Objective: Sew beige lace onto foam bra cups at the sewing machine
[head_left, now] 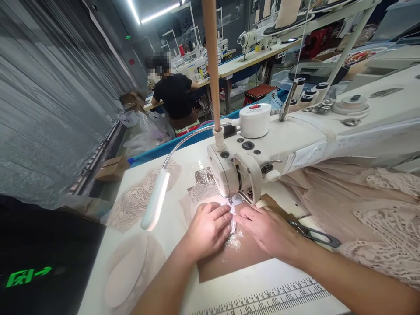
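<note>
My left hand (210, 227) lies palm down on the pale lace piece (233, 214), its fingers laid out beside the presser foot. From the other side, my right hand (267, 227) rests with its fingertips against the same lace, fingers slightly bent. Both hands press the work down just in front of the needle area of the white sewing machine (226, 173). Below them lies a brown sheet (216, 264), with a shiny, clear-looking patch by the lace. More sheer lace cloth (203, 192) spreads behind my left hand. My fingers partly cover the lace.
A lit gooseneck lamp (156, 201) arches over the left of the table. Lace cup-shaped pieces (133, 205) and a sheer piece (126, 273) lie there. A printed ruler (272, 299) runs along the front. Beige lace fabric (383, 218) is heaped right. A person (175, 94) sits ahead.
</note>
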The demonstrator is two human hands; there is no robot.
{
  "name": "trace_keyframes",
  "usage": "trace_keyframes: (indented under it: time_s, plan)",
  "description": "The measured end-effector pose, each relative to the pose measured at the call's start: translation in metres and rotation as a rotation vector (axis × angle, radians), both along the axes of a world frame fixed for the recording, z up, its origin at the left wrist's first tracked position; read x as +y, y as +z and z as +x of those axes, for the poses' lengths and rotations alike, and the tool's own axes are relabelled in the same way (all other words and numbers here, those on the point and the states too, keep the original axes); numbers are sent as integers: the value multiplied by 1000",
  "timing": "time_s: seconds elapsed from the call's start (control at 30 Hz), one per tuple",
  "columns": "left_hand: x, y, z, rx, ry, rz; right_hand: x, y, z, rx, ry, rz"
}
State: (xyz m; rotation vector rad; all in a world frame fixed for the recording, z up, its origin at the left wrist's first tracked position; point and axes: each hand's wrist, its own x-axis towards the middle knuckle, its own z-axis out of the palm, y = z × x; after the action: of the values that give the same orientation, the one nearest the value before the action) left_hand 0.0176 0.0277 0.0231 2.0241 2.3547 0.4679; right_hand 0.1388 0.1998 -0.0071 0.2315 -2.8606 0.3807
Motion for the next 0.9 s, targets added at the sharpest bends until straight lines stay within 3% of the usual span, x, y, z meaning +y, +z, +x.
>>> trace_keyframes:
  time_s: [0.3, 0.6, 0.8, 0.9]
  plan:
    - [3, 1, 1, 16, 45, 16, -3, 9, -8, 44, -139, 22]
    - [-5, 2, 5, -192, -85, 115, 3, -2, -6, 74, -190, -44]
    - [-4, 4, 8, -234, -139, 165, 1, 3, -2, 79, -49, -161]
    - [-4, 4, 7, -232, -129, 208, 0, 6, 0, 13, -7, -132]
